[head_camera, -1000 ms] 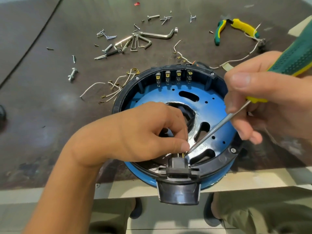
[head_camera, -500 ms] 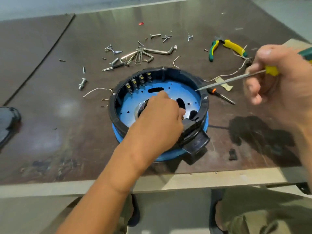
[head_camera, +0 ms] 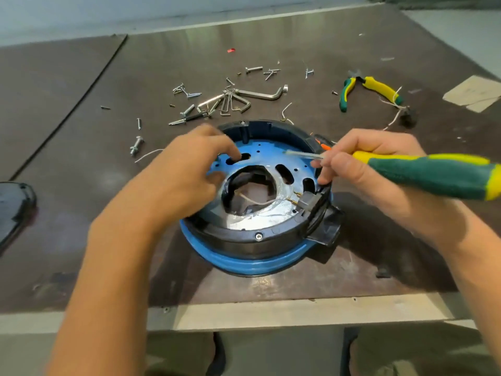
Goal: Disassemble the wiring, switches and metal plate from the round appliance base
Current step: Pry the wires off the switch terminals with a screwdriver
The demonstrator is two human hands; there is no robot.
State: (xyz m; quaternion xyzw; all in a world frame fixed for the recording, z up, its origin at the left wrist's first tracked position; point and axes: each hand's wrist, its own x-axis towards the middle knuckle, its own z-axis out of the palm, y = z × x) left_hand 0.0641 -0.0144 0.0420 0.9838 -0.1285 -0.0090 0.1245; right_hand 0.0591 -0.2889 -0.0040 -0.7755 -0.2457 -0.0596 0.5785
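Within the last half second you have turned the round appliance base (head_camera: pixel 257 248) so its black switch block (head_camera: pixel 309 199) now faces the near right. Your left hand (head_camera: pixel 179 180) has shifted from the middle of the base to its far-left rim, and your right hand (head_camera: pixel 360 169) has come back in from the side. The base sits close to the near edge of the table (head_camera: pixel 81 213), about midway along it. Your right hand is wrapped firmly round the green-and-yellow screwdriver (head_camera: pixel 423 172), whose shaft lies across the far-right part of the blue metal plate (head_camera: pixel 265 158). Your left fingers are spread and bent, the forefinger at a slot in the plate. Motion blur hides whether they pinch the plate or only touch it. Much of the work looks done: loose screws (head_camera: pixel 137 145) and hex keys (head_camera: pixel 244 100) lie toward the far edge, and cut wire ends (head_camera: pixel 393 109) trail beside the pliers (head_camera: pixel 371 90) toward the far-right corner. Work remains, by these signs: the plate is still seated inside the black ring. A white wire (head_camera: pixel 254 200) still runs through the centre opening to the brass terminals of the switch block. One rim screw (head_camera: pixel 259 236) is still in place on the near side.
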